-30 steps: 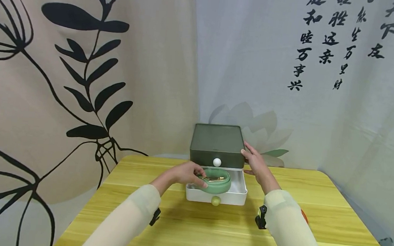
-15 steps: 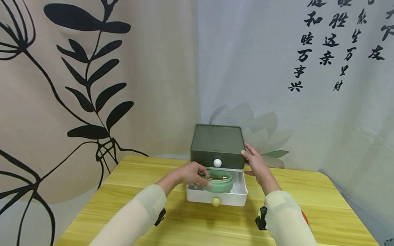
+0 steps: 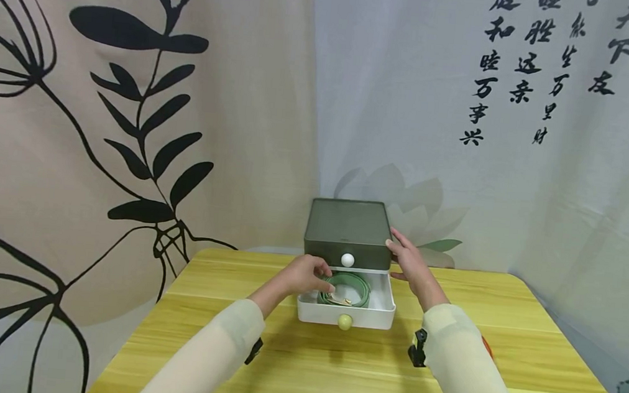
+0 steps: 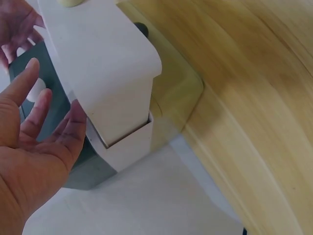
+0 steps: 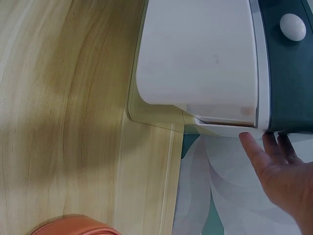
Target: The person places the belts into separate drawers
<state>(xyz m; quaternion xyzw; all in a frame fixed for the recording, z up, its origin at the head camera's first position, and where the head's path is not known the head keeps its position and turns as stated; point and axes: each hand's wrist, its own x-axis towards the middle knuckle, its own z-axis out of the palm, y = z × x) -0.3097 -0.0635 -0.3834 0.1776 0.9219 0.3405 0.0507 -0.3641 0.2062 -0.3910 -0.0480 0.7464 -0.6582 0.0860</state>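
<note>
Behind the desk [image 3: 331, 385] hang two cloths, which cover the whole back. The left cloth [image 3: 259, 123] is beige, with large black plants [image 3: 116, 27] printed on it. The right cloth [image 3: 380, 90] is bluish grey; it carries four columns of black Chinese characters [image 3: 499, 29] and, lower, a pale lotus [image 3: 404, 195] with one green leaf [image 3: 440, 245]. Both show soft folds. The desk has yellowish wood grain and rounded far corners. The light is gentle, and faint shadows lie on the wood.
</note>
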